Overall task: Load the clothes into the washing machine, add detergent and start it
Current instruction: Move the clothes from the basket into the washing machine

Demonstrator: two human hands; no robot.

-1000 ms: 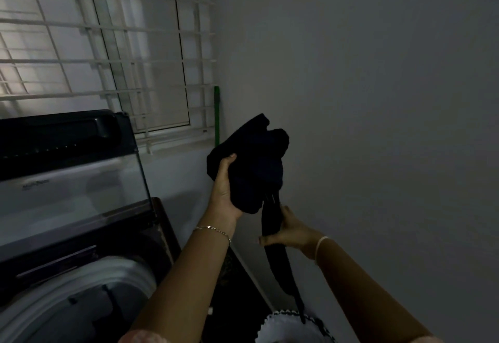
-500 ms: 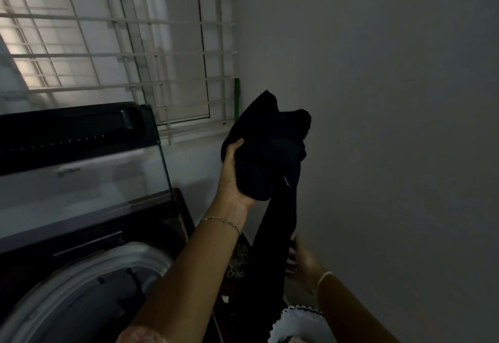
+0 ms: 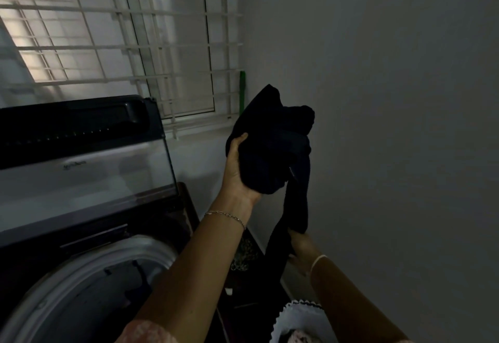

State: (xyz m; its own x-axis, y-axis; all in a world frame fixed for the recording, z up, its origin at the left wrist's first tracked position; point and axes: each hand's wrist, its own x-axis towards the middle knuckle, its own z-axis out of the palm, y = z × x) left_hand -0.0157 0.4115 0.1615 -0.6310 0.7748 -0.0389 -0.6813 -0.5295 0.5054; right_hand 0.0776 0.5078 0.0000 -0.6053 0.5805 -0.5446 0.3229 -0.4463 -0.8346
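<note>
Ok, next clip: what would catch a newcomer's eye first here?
The dark garment bunched high in the left hand, centre frame against the grey wall, with a long end trailing down to the right hand. Next, the washer at lower left, lid up and drum open. Behind it glows the barred window.
</note>
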